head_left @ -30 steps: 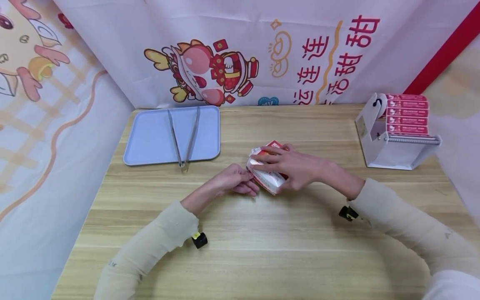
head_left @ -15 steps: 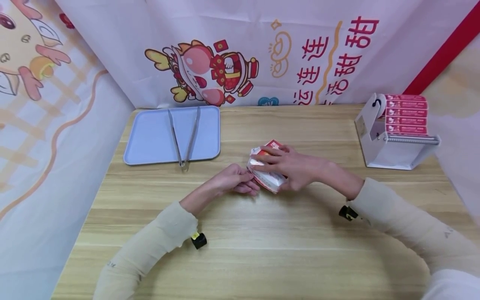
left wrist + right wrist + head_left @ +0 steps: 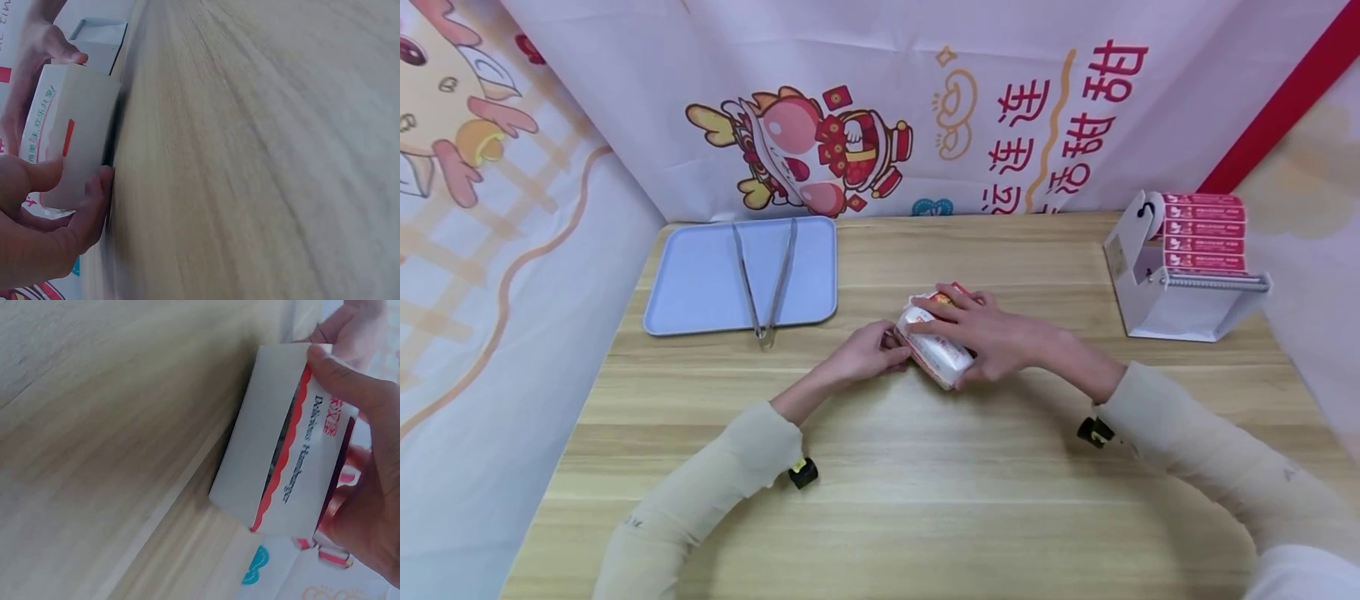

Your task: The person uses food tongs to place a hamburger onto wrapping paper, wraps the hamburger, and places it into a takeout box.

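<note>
A small white and red hamburger box (image 3: pixel 934 357) lies on the table between both hands, turned at an angle. Across its top and far side spread the fingers of my right hand (image 3: pixel 1003 337); the right wrist view shows that thumb at the edge of the box's printed side (image 3: pixel 306 450), gripping it. At the box's left corner my left hand (image 3: pixel 867 353) pinches it, with the thumb on the side wall (image 3: pixel 84 140) and the fingers lower down near the tabletop in the left wrist view. What the box holds is hidden.
A blue tray (image 3: pixel 692 275) stands at the back left, with metal tongs (image 3: pixel 765 304) lying across its front rim. At the back right is a white dispenser (image 3: pixel 1180 304) with a roll of red labels (image 3: pixel 1204 233). A printed cloth (image 3: pixel 880 50) hangs behind the table (image 3: pixel 880 508).
My left hand has shifted slightly up at the box's corner, its formerly extended fingers now curled in. The right hand stays on the box, which has barely moved. The view tilts slightly.
</note>
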`<act>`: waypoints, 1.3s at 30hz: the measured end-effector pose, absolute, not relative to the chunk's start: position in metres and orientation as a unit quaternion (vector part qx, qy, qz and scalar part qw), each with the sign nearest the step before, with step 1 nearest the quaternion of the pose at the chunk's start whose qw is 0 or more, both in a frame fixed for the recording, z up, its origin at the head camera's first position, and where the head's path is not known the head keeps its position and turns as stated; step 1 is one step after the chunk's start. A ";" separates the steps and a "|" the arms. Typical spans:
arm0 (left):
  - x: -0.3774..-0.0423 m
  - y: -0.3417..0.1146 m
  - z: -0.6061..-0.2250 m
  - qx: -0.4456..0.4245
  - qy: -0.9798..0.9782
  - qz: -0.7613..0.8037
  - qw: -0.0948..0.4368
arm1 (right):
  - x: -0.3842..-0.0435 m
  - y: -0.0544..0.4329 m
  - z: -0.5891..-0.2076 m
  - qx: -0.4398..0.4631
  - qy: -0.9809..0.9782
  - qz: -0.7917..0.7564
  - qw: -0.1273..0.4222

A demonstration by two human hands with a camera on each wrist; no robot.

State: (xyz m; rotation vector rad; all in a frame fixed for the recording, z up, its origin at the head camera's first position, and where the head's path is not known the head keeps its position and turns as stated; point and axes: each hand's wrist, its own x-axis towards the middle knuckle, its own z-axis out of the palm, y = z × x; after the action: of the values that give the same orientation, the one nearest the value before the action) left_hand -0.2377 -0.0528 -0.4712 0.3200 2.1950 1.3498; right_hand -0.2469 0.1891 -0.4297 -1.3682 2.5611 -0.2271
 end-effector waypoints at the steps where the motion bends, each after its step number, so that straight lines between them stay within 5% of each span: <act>1: -0.238 -0.052 -0.472 0.108 0.799 0.524 0.275 | -0.248 0.191 -0.430 -0.465 0.874 -0.088 0.112; 14: -0.239 -0.047 -0.481 -0.012 0.599 0.714 0.361 | -0.252 0.203 -0.431 -0.442 0.877 -0.142 0.124; 39: -0.233 -0.049 -0.472 -0.014 0.627 0.699 0.342 | -0.249 0.199 -0.421 -0.436 0.876 -0.136 0.157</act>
State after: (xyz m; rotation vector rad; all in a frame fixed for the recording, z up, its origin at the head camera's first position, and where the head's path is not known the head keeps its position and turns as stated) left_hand -0.2327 -0.0485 -0.4724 -0.0360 1.6313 1.8183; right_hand -0.2493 0.1987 -0.4212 -1.2470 2.5066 -0.3891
